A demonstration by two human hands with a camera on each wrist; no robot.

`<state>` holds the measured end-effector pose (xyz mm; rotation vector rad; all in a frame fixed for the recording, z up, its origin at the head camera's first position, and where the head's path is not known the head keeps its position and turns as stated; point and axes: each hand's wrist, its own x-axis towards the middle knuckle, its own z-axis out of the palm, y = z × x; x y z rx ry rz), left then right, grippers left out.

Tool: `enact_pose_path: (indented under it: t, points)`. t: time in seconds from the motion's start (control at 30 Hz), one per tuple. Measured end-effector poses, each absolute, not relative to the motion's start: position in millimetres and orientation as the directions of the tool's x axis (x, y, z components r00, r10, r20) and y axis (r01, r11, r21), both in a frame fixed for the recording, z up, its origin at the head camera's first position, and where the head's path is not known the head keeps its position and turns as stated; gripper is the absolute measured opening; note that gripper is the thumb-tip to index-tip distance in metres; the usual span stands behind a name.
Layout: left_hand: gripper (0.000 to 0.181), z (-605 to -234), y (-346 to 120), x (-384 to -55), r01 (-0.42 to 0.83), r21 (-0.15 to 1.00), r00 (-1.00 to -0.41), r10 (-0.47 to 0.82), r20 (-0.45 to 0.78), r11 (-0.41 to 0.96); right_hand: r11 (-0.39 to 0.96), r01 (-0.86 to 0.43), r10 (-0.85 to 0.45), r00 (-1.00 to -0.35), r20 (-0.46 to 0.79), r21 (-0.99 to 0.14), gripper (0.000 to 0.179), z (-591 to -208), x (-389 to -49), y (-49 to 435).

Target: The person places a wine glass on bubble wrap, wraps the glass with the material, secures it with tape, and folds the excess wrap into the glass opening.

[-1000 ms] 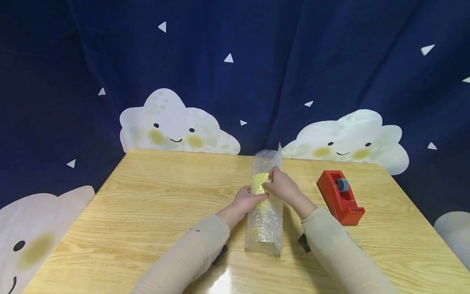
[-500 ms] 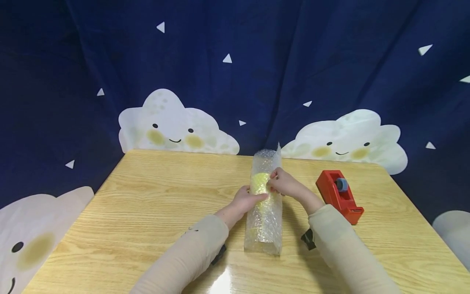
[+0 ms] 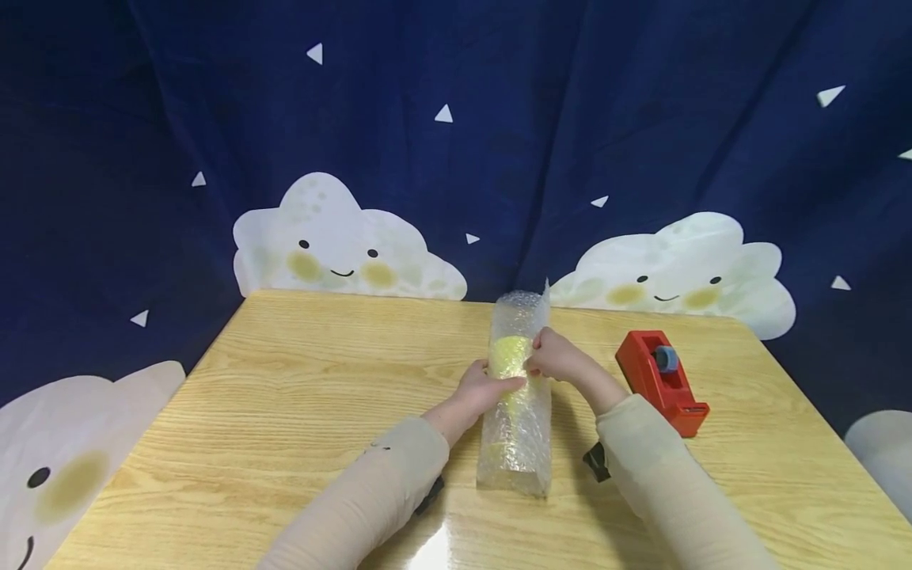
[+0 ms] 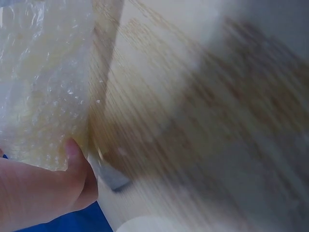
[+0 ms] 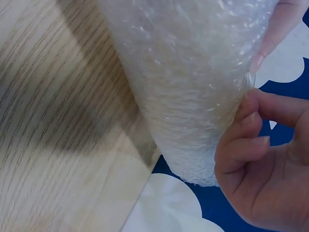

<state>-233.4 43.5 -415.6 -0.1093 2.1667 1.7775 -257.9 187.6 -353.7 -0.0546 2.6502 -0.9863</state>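
A bubble wrap roll (image 3: pixel 514 443) stretches away from me on the table, with something yellow (image 3: pixel 509 354) showing through it. My left hand (image 3: pixel 479 392) grips its left side, the thumb lying across the top. In the left wrist view the thumb (image 4: pixel 73 152) presses into the bubble wrap (image 4: pixel 46 87). On the other side, my right hand (image 3: pixel 560 360) has curled fingers at the wrap's right side. The right wrist view shows the right hand's (image 5: pixel 263 159) fingertips pinched together at the edge of the wrap (image 5: pixel 188 87). What lies under the fingertips is hidden.
A red tape dispenser (image 3: pixel 661 384) with a blue-grey roll stands right of the wrap. The wooden table (image 3: pixel 321 356) reaches back to a dark blue curtain (image 3: pixel 399 95) with cloud prints. A loose flap of wrap sticks up at the roll's far end.
My right hand has shifted right, from the top of the roll by the left thumb to its right side. The left hand keeps its grip, and the roll has hardly moved.
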Motion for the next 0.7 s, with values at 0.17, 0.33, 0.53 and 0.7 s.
enact_pose_path:
  t: [0.17, 0.33, 0.53, 0.7]
  points:
    - [0.082, -415.9, 44.4, -233.5, -0.266, 0.936, -0.942, 0.144, -0.303, 0.229, 0.77, 0.108, -0.125, -0.941, -0.315, -0.628, 0.025, -351.4, -258.3, 188.3]
    - [0.083, -414.8, 45.1, -232.6, -0.269, 0.935, -0.94, 0.148, -0.308, 0.233, 0.759, 0.128, -0.12, -0.936, -0.33, -0.639, 0.023, -351.3, -257.0, 190.1]
    - [0.083, -414.7, 45.6, -231.8, -0.27, 0.932, -0.939, 0.149, -0.311, 0.241, 0.753, 0.12, -0.126, -0.939, -0.321, -0.646, 0.028, -352.8, -257.3, 192.6]
    - [0.084, -414.2, 45.4, -231.0, -0.27, 0.932, -0.938, 0.154, -0.311, 0.24, 0.768, 0.099, -0.13, -0.943, -0.305, -0.633, 0.033, -352.7, -258.0, 194.5]
